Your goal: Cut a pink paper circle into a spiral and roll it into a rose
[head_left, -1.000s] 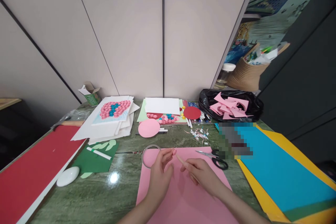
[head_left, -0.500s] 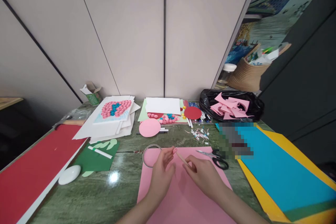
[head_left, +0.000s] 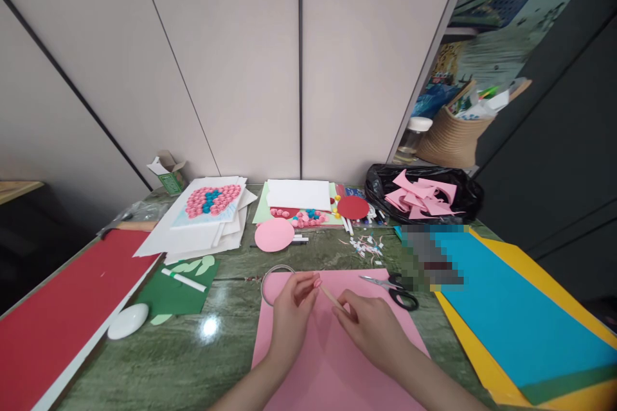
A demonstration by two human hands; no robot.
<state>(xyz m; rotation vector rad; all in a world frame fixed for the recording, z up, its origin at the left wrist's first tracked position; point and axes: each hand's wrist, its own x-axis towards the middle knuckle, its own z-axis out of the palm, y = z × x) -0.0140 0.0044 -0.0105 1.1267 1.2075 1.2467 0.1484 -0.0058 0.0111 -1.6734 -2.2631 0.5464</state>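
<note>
Between the fingertips of my left hand (head_left: 295, 314) is a small pink paper roll (head_left: 317, 283). My right hand (head_left: 373, 324) pinches a narrow pale strip (head_left: 330, 297) whose far end points at the roll; whether the two are joined I cannot tell. Both hands are above a large pink paper sheet (head_left: 332, 366). Black-handled scissors (head_left: 402, 295) lie partly on that sheet, beyond my right hand. A roll of clear tape (head_left: 264, 289) rests at the sheet's far left corner, partly hidden by my left hand.
A pink paper circle (head_left: 274, 235) and paper scraps (head_left: 366, 246) lie farther back. Left are a white paper stack (head_left: 226, 237), green paper (head_left: 186, 298), a white oval object (head_left: 128, 321) and a red sheet (head_left: 72, 308). Blue sheets (head_left: 506, 302) and a black bag (head_left: 472, 199) are right.
My left hand has drawn in slightly, its fingers closing more round the pink roll. The pale strip shows shorter between my hands. The view has shifted a little.
</note>
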